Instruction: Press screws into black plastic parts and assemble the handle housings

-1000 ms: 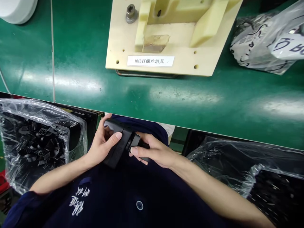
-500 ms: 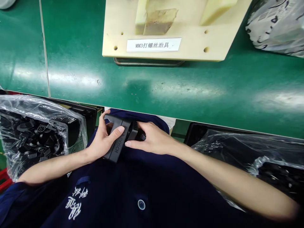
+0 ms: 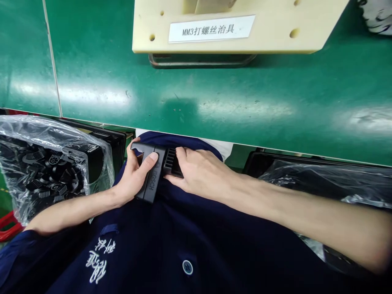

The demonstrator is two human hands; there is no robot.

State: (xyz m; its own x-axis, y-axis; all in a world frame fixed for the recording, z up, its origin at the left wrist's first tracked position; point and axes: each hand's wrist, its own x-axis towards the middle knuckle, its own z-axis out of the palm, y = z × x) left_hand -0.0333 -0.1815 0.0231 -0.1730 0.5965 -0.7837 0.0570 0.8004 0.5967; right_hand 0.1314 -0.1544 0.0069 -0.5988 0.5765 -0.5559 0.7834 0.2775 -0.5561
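My left hand [image 3: 134, 175] is wrapped round a dark grey plastic housing [image 3: 150, 179] marked BOSCH, thumb on its face. The housing is tilted, close to my body and below the bench edge. In my right hand [image 3: 196, 167] is a black ribbed plastic part [image 3: 170, 158], gripped at its right end between thumb and fingers. Its ribbed end lies against the right side of the housing; whether the two are joined I cannot tell. My fingers hide the rest of the ribbed part.
A cream fixture block [image 3: 269, 36] with a printed label and a metal handle [image 3: 202, 65] sits on the green bench [image 3: 122, 81]. Plastic-lined bins flank me: black parts [image 3: 55, 171] fill the left one, and clear film [image 3: 306, 175] covers the right. A plastic bag [image 3: 378, 16] lies far right.
My right hand has turned, palm now more downward, and the ribbed part has lined up against the housing's side. The housing is slightly more upright. The view has shifted a little.
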